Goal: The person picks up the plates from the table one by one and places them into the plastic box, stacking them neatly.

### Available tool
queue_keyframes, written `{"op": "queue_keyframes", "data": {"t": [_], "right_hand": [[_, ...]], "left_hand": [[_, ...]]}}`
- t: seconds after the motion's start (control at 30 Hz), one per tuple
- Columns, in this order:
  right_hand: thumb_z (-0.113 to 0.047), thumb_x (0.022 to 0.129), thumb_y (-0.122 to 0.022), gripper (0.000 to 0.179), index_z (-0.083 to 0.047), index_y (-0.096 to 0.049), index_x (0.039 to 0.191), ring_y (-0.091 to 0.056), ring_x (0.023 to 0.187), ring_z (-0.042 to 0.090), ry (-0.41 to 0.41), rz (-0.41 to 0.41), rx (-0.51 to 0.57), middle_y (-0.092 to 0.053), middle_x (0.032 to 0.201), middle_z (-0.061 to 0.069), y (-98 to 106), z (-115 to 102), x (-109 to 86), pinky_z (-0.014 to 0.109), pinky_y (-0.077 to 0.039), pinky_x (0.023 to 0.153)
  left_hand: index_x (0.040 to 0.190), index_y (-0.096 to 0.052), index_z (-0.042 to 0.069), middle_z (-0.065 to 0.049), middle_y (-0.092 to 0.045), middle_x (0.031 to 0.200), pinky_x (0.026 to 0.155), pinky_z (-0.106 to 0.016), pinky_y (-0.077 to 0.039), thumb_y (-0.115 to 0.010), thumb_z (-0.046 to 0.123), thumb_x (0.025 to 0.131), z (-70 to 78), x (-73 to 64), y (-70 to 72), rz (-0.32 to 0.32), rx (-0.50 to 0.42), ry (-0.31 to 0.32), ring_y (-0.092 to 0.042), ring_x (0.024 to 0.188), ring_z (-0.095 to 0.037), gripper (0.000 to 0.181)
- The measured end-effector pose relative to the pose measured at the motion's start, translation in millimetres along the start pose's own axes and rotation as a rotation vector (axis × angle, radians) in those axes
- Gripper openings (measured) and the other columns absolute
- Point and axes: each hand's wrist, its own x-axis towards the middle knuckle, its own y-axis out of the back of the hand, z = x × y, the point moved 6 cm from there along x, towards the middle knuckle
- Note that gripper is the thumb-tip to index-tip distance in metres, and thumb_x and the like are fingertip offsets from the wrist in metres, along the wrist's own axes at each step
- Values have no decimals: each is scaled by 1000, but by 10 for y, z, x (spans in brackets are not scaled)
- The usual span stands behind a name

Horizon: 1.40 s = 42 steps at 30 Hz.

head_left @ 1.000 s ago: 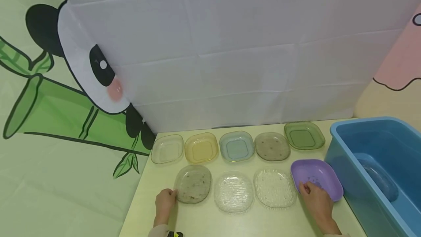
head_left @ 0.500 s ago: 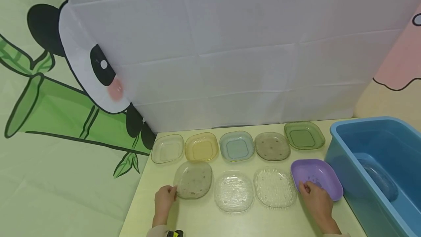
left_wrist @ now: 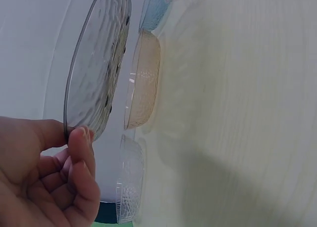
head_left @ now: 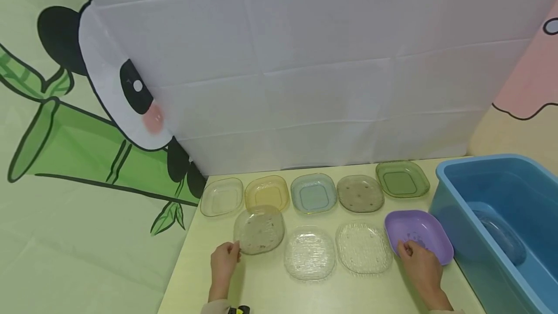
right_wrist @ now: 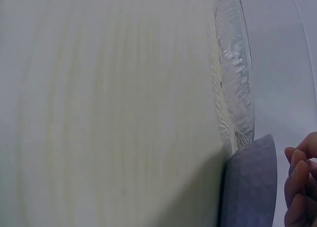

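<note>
My left hand (head_left: 224, 263) pinches the near left edge of a greyish see-through plate (head_left: 258, 231) between thumb and fingers. In the left wrist view this plate (left_wrist: 99, 64) is tilted and raised off the table, with small dark feet along its underside. In the head view it overlaps the front of a yellow see-through plate (head_left: 267, 195). My right hand (head_left: 420, 268) hovers over the near left rim of a purple plate (head_left: 429, 229), its fingers loosely curled. The right wrist view shows a gap between the fingertips and the purple plate (right_wrist: 250, 182).
Along the back stand a clear plate (head_left: 221, 197), a light blue one (head_left: 314, 194), a brownish one (head_left: 360, 194) and a green one (head_left: 402, 179). Two ribbed clear plates, one left (head_left: 310, 253) and one right (head_left: 364, 248), lie in front. A blue tub (head_left: 462, 227) stands at right.
My left hand has lifted the greyish plate and moved it away from me, towards the back row, and slightly right. The right hand has stayed over the purple plate.
</note>
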Motion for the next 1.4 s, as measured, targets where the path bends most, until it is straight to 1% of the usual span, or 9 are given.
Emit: {"op": "queue_keyframes", "data": {"t": [0.23,0.4,0.6,0.7,0.8,1.0,1.1,1.2,1.4], "right_hand": [[-26,85,-57,24,-13,-56,64,-42,47,15,-11,-15,-4,-50,54,-2,-8,6,-5,30,-28,42],[-26,85,-57,25,-13,-55,65,-42,48,15,-22,-29,-5,-50,55,-2,-11,20,-9,29,-29,42],[-25,85,-57,25,-14,-54,63,-40,47,14,-12,-14,-1,-49,54,-3,-28,25,-30,29,-28,42],[-24,84,-58,23,-14,-55,63,-40,47,13,2,-8,1,-50,54,-3,-47,13,-46,28,-28,42],[-25,84,-57,23,-14,-56,64,-42,48,13,-12,-23,3,-52,56,-3,-59,8,-54,28,-29,42],[-26,85,-56,25,-14,-55,63,-44,49,15,-38,-23,6,-52,56,-2,-52,-4,-56,30,-29,43],[-25,84,-57,25,-14,-55,62,-43,48,14,-25,-2,14,-52,55,-2,-47,-32,-55,29,-30,43],[-24,83,-59,21,-13,-60,65,-46,48,13,-1,20,24,-55,56,-2,-47,-68,-59,29,-31,43],[-21,81,-61,20,-12,-60,64,-45,47,12,28,48,16,-55,55,-2,-48,-118,-61,28,-30,43]], "left_hand": [[69,-63,1,-1,-62,58,49,-23,-40,-55,17,90,92,-10,-56,-1,-91,-17,-54,50,-6,28],[69,-63,0,-1,-62,57,49,-22,-40,-56,17,90,189,-42,-93,-24,-153,-28,-55,50,-8,27],[68,-62,4,-2,-61,57,48,-22,-39,-57,19,90,298,-92,-197,-46,-193,-44,-54,49,-7,27],[67,-62,3,-4,-62,57,48,-21,-39,-57,19,89,355,-132,-228,-32,-230,-44,-53,48,-6,27],[66,-62,4,-5,-62,57,46,-21,-38,-58,19,89,403,-170,-269,-10,-260,-45,-53,47,-5,27],[64,-61,7,-5,-61,55,43,-20,-38,-59,16,88,498,-294,-421,34,-336,-51,-52,45,-5,25],[63,-61,6,-3,-59,54,41,-19,-39,-60,14,87,547,-373,-522,61,-371,-56,-51,43,-4,25],[61,-60,6,-3,-58,52,41,-19,-40,-61,13,86,599,-441,-621,80,-400,-55,-50,42,-2,26],[61,-60,6,-4,-59,52,41,-20,-41,-62,14,85,754,-497,-772,72,-459,-74,-50,41,-1,26]]}}
